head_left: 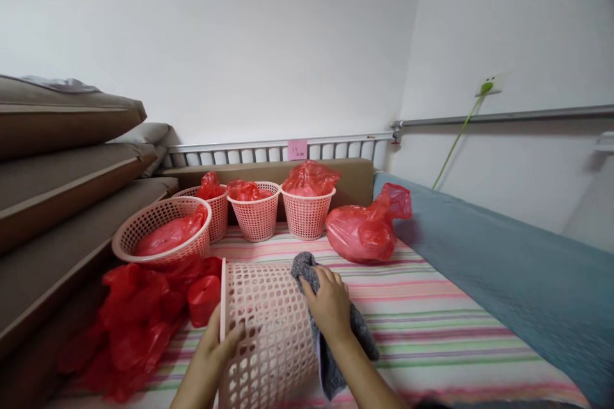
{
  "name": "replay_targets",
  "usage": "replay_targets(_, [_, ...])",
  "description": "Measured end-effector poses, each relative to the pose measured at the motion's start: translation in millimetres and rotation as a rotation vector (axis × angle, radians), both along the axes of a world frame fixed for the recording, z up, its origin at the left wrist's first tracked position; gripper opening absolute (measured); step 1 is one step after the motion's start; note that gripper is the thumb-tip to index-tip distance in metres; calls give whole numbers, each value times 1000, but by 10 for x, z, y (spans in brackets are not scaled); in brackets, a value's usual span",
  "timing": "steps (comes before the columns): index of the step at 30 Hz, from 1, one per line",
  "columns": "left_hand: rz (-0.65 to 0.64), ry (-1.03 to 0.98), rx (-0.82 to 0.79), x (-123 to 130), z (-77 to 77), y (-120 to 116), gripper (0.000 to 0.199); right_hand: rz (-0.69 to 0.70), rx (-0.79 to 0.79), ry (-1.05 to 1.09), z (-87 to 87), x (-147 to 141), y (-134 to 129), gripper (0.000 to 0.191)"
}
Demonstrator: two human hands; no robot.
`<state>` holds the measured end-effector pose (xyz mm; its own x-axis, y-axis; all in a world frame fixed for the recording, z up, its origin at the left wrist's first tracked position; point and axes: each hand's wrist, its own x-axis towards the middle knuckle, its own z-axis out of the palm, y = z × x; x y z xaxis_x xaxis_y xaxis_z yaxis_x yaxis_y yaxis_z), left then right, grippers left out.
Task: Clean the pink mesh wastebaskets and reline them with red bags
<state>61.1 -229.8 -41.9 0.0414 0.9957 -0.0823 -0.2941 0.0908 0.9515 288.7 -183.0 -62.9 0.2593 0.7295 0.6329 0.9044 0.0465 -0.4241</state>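
Note:
A pale pink perforated plastic basket [268,319] lies tipped on its side in front of me, its rim facing left. My left hand [223,339] grips that rim, thumb on the outer wall and the other fingers hidden inside. Against the basket's base end, my right hand [329,300] presses a grey cloth [362,329], fingers bent over it. Part of the cloth hangs down below the hand. Just left of the basket sit a roll of red plastic bags [204,300] and a crumpled heap of loose red bags [139,319].
Behind stand several pink baskets [256,217] holding red bags, beside a knotted red bag [362,230]. All rest on a striped cloth [432,313]. Stacked brown cushions [71,185] rise at left; a blue surface [480,249] runs along the right. A radiator [268,154] lines the wall.

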Motion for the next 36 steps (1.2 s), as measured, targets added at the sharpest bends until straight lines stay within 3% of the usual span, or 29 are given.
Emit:
replay_targets(3, [-97,-4,-20,10,307,116,59,23,80,1,-132,33,-156,32])
replay_targets(6, [-121,34,-41,10,380,154,48,44,122,-18,-242,59,-275,31])
replay_targets(11, [-103,-10,-21,-19,226,72,69,42,69,-20,-209,32,-278,29])
replay_targets(20, [-48,-68,-34,-25,-22,-99,105,-118,-198,-36,208,41,182,27])
replay_targets(25, [-103,-113,-34,-55,-158,-179,110,-133,-221,-52,220,73,237,26])
replay_targets(28, [-78,-78,-80,-56,-54,-134,105,-133,-180,-60,169,72,151,25])
replay_targets(33, [-79,-13,-75,19,311,41,75,-102,-72,-28,32,100,-49,26])
replay_targets(36, [-37,29,-69,19,338,108,78,-73,-14,-1,-72,127,-182,28])
